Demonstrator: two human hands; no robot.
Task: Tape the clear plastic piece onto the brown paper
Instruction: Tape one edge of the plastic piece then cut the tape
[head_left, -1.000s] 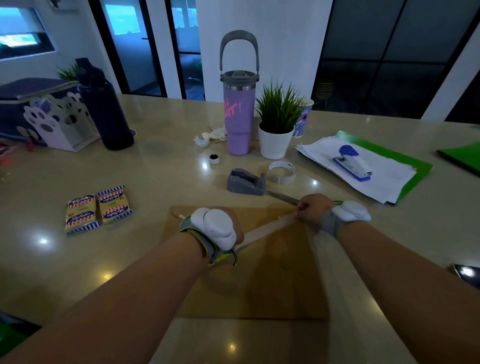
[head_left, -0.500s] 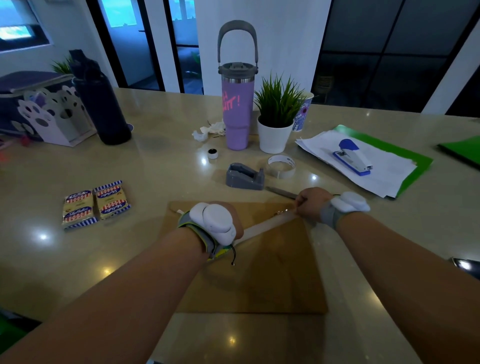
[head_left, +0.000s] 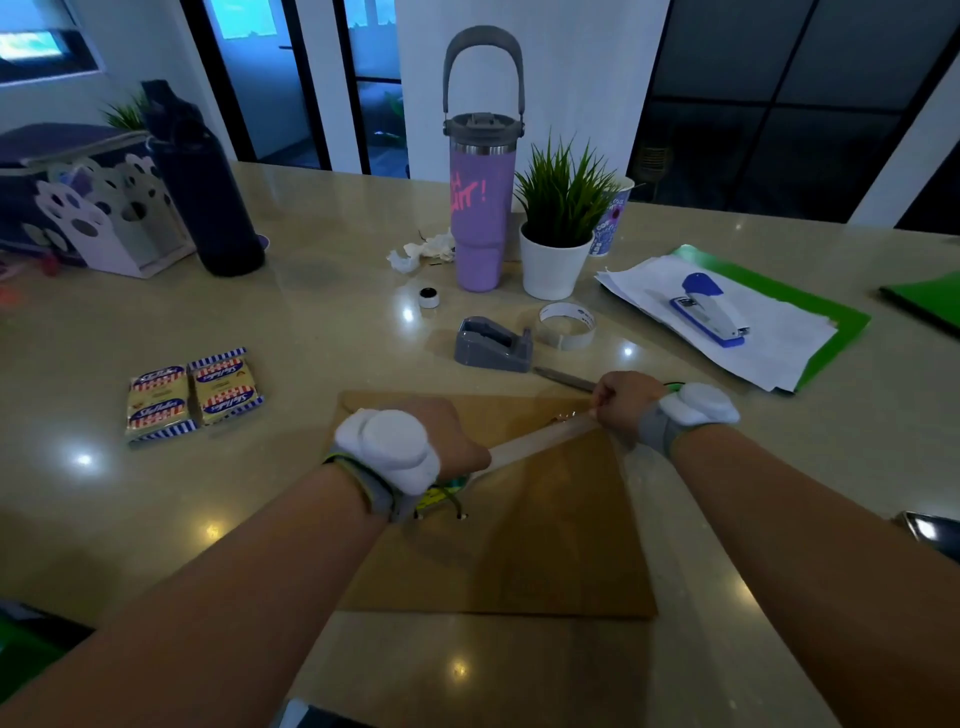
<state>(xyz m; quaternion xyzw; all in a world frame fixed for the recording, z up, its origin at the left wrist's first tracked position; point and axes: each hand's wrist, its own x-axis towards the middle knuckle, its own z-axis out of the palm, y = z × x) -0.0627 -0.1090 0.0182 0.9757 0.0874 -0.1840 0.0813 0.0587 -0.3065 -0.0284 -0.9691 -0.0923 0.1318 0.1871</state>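
A brown paper sheet lies flat on the table in front of me. A pale strip of tape is stretched taut above its far half, running from my left hand up to my right hand. My right hand pinches the strip's far end near the paper's far right corner. The left hand is closed over the near end, and what it grips there is hidden under the fist. The clear plastic piece cannot be made out on the paper in this dim light.
Beyond the paper are a grey tape dispenser, a clear tape roll and a scissor blade. Further back stand a purple tumbler and a potted plant. A blue stapler lies on white papers at right, cracker packs at left.
Both hands keep the strip stretched over the paper in nearly the same place. Only the view has shifted slightly.
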